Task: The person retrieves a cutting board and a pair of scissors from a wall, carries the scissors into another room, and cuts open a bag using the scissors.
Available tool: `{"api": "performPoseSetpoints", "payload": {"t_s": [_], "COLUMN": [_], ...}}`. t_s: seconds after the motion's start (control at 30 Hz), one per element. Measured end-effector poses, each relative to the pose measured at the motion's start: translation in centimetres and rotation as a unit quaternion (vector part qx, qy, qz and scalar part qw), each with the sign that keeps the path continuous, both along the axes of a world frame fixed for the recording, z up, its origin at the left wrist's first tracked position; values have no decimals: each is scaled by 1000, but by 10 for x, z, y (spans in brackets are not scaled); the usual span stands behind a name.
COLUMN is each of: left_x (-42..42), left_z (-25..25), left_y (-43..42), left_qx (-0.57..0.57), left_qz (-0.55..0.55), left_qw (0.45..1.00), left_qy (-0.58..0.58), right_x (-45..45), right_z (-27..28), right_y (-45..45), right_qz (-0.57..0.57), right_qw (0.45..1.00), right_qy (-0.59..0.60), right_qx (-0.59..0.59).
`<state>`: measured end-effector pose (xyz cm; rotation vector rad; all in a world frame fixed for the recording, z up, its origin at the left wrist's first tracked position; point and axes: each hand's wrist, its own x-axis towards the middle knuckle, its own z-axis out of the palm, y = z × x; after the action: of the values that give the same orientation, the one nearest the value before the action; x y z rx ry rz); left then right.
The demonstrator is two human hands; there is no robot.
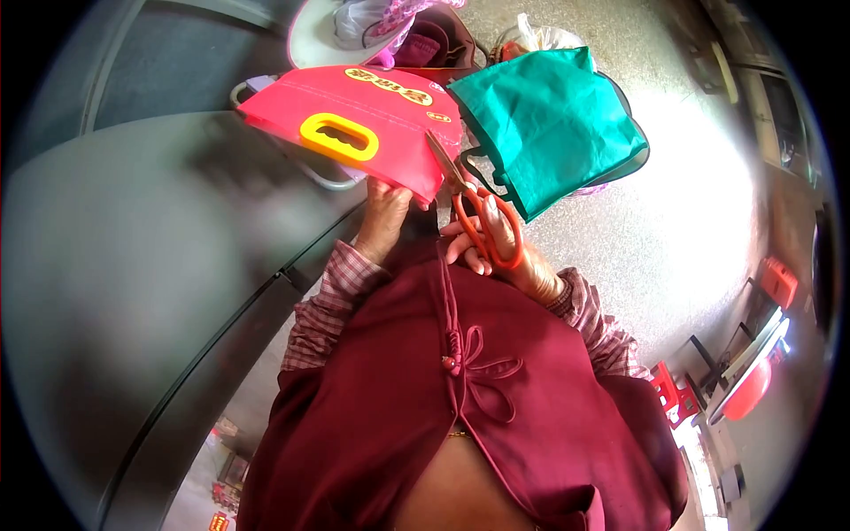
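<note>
My left hand is closed on the lower edge of a red bag with yellow printed lettering and a yellow plastic handle. Scissors with orange-red handles lie across my right hand, held by its fingers. Their blades point up and left, overlapping the bag's right edge in view; whether they touch it I cannot tell. A green cloth bag with dark straps sits just beyond the scissors. Part of my left fingers is hidden behind the red bag.
A grey table is on the left. Behind the red bag are a pale round-edged item, pink patterned cloth and a brown open bag. Red stools stand on the far right of the speckled floor.
</note>
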<state>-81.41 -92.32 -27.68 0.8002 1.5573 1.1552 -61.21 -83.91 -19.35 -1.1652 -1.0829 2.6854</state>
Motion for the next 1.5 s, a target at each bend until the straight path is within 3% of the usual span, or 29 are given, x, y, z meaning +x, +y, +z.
{"api": "performPoseSetpoints", "payload": {"t_s": [0.07,0.13,0.23,0.27,0.33,0.37,0.47,0.53,0.6,0.67,0.77,0.9,0.97,1.23,1.33,1.5], "left_x": [-2,1,5,5,9,10,4,1,0,-1,5,6,3,8,9,7], "left_z": [8,15,2,-4,11,16,5,-17,-12,-3,-4,4,2,2,4,4], "left_y": [2,7,6,6,13,15,3,-5,-2,-2,0,1,0,2,3,4], "left_qx": [9,10,22,30,41,46,-32,81,94,5,8,-19,-11,20,26,37], "left_qz": [-50,-17,45,67,89,104,104,24,-1,32,76,81,52,107,112,92], "left_qw": [996,999,996,990,993,993,975,988,984,992,984,986,992,980,979,983], "left_qy": [79,37,-79,-124,-60,-29,-196,127,153,-121,-160,-147,-114,-168,-169,-151], "right_x": [-1,-6,-24,-23,-3,3,15,19,16,15,2,0,8,11,17,1], "right_z": [1,-7,-45,-24,-15,-6,5,-2,-3,-6,-9,-12,-6,-6,-17,-1], "right_y": [0,-3,16,23,26,23,14,7,7,8,10,7,9,9,5,5], "right_qz": [-2,-11,-154,-108,-13,-4,15,8,1,-16,-29,-38,-38,-75,-57,-86], "right_qw": [1000,998,985,991,993,998,997,987,982,980,979,979,970,932,901,942], "right_qy": [5,18,46,18,10,13,5,8,23,39,51,84,75,123,268,100], "right_qx": [27,51,69,73,119,57,-78,-163,-186,-195,-195,-184,-230,-332,-337,-307]}}
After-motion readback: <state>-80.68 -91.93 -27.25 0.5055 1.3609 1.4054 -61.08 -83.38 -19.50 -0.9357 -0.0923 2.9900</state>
